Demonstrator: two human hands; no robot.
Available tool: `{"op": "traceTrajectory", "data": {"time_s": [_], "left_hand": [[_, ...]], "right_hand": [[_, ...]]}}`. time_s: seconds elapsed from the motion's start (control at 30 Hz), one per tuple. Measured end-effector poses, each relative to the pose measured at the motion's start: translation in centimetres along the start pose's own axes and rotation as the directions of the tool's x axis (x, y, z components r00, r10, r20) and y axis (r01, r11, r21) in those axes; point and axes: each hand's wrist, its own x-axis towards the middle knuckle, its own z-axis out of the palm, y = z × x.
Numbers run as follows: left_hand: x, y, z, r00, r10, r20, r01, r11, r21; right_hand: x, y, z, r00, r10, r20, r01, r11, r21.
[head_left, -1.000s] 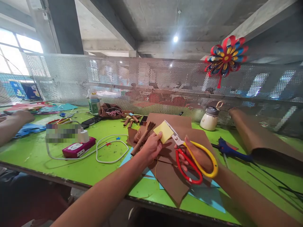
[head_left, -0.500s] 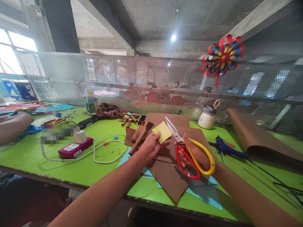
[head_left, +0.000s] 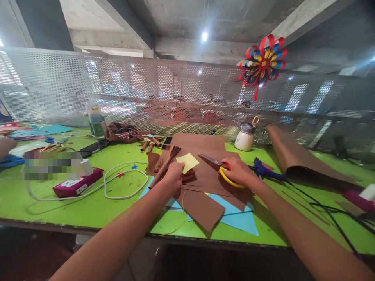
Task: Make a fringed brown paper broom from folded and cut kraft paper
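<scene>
Between the fingers of my left hand (head_left: 175, 177) is a small square of yellow paper (head_left: 188, 162). My right hand (head_left: 236, 171) grips a pair of scissors (head_left: 211, 160) with red and yellow handles, lying on its side, blades pointing left toward the yellow paper but apart from it. Below both hands lie sheets of brown paper (head_left: 202, 212) and light blue paper (head_left: 241, 223). A rolled brown paper piece with a fringed end (head_left: 165, 168) rests just left of my left hand.
A purple power strip (head_left: 77, 183) with a white cable lies left; a blue glue gun (head_left: 268, 171) with a black cord lies right. A cream bottle (head_left: 244, 136) stands behind, near the mesh partition (head_left: 164, 89). Another person's arm (head_left: 6, 146) shows at the far left.
The scissors have turned from upright, handles toward me, to lying flatter and pointing left. My right hand has rolled over with them. The whole view has shifted to the right.
</scene>
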Motion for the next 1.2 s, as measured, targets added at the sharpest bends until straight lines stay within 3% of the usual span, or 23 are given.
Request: {"op": "traceTrajectory", "data": {"time_s": [0.23, 0.4, 0.5, 0.57, 0.73, 0.9, 1.0, 1.1, 1.2], "left_hand": [[-0.4, 0.3, -0.4, 0.999, -0.011, -0.053, 0.014, 0.998, 0.064], [-0.6, 0.8, -0.2, 0.996, 0.049, -0.075, -0.042, 0.995, 0.091], [-0.8, 1.0, 0.4, 0.993, 0.115, -0.032, -0.112, 0.992, 0.063], [-1.1, 0.9, 0.9, 0.985, 0.162, 0.063, -0.165, 0.985, 0.050], [-2.0, -0.1, 1.8, 0.939, 0.124, 0.320, -0.182, 0.971, 0.157], [-2.3, -0.7, 2.1, 0.916, 0.102, 0.388, -0.207, 0.948, 0.240], [-2.5, -0.6, 2.2, 0.910, 0.084, 0.406, -0.208, 0.940, 0.272], [-2.7, -0.4, 2.3, 0.906, 0.070, 0.418, -0.202, 0.938, 0.280], [-2.6, -0.4, 2.3, 0.913, 0.090, 0.397, -0.214, 0.935, 0.281]], "right_hand": [[-0.5, 0.4, 0.9, 0.988, -0.126, 0.085, 0.128, 0.992, -0.013], [-0.8, 1.0, 1.0, 0.969, -0.187, 0.159, 0.187, 0.982, 0.013], [-0.6, 0.7, 0.5, 0.979, -0.180, 0.099, 0.173, 0.982, 0.075], [-0.5, -0.2, 0.1, 0.991, -0.131, 0.005, 0.127, 0.966, 0.227], [-0.9, -3.1, -1.1, 0.990, 0.019, -0.137, 0.085, 0.696, 0.713], [-1.9, -4.5, -1.3, 0.997, 0.030, 0.064, -0.071, 0.506, 0.859], [-2.1, -4.5, -1.2, 0.990, 0.068, 0.126, -0.143, 0.407, 0.902], [-2.0, -4.1, -1.2, 0.984, 0.072, 0.163, -0.178, 0.365, 0.914], [-2.0, -3.6, -1.1, 0.988, 0.063, 0.140, -0.153, 0.457, 0.876]]}}
